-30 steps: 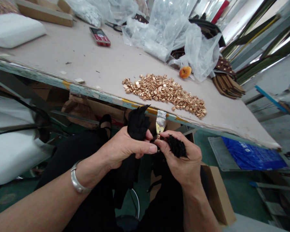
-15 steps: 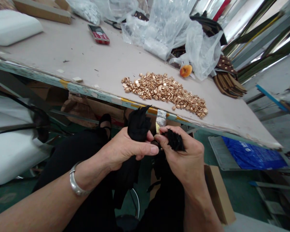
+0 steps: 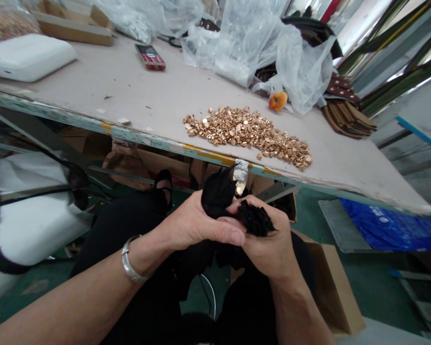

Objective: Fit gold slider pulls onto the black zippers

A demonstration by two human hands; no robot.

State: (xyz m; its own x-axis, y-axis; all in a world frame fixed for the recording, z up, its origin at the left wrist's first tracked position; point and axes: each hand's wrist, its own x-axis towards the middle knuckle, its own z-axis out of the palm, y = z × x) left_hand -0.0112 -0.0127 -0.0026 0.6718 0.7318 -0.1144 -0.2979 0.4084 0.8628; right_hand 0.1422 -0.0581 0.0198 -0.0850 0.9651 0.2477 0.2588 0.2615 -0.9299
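Observation:
My left hand (image 3: 197, 223), with a silver bracelet at the wrist, is closed round a bundle of black strips (image 3: 218, 192) whose ends stick up past the thumb. Pressed against it, my right hand (image 3: 269, 249) is closed on a second bunch of black strips (image 3: 256, 219) with ragged ends. The fingertips of both hands meet, and what lies between them is hidden. Just beyond the hands, a silvery, yellow-stained piece (image 3: 240, 175) hangs at the table edge. A pile of small gold-coloured metal pieces (image 3: 251, 132) lies on the table in front of me.
On the table (image 3: 93, 81) are a red phone (image 3: 151, 57), a white device (image 3: 30, 56), a cardboard tray (image 3: 72, 28), plastic bags (image 3: 237, 43), an orange fruit (image 3: 277, 101) and stacked brown straps (image 3: 348, 115). Below right, a cardboard box (image 3: 334, 287) and blue plastic (image 3: 388, 225) sit.
My hands have come together, the right fingertips moving from beside the hanging piece down against my left thumb. The left bundle has shifted right. The view has turned slightly left.

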